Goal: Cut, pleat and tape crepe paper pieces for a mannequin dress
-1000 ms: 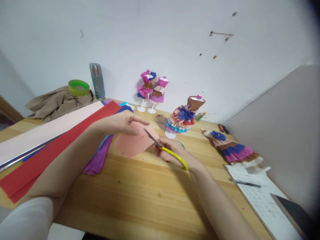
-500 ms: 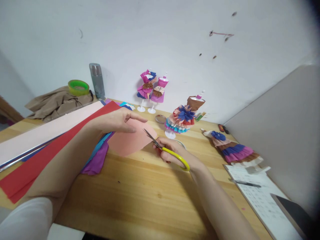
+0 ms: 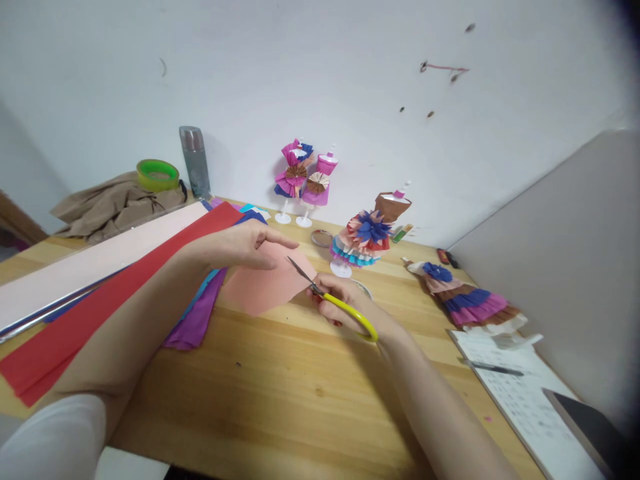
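Your right hand [image 3: 346, 289] is closed around the yellow scissors [image 3: 350, 311], blades pointing forward-left over the pink paper [image 3: 263, 287]. Your left hand [image 3: 237, 244] covers its far-left part; whether it pinches, I cannot tell.

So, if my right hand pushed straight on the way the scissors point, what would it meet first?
Most likely your left hand, near the index finger; the scissors point that way across the peach paper. Depth is unclear, so they might pass above or below.

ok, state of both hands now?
Left hand: at the pink paper, thumb and forefinger apart; grip can't be told.
Right hand: closed, holding the yellow-handled scissors.
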{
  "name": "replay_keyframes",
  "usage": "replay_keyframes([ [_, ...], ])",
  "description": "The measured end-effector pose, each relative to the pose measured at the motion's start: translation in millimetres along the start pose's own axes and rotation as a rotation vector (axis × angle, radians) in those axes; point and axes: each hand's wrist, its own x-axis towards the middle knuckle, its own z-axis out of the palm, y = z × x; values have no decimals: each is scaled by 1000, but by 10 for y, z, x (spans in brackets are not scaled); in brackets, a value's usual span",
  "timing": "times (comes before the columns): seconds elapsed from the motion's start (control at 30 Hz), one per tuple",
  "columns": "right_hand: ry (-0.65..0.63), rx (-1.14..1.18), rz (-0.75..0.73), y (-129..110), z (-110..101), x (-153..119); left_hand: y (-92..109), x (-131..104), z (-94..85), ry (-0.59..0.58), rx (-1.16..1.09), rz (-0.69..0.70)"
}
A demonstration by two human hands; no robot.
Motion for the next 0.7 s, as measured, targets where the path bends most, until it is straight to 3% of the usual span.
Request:
replay_keyframes([
  [0.7,15,6,17,24,15,10,42,-8,-3,-33,63,-8],
])
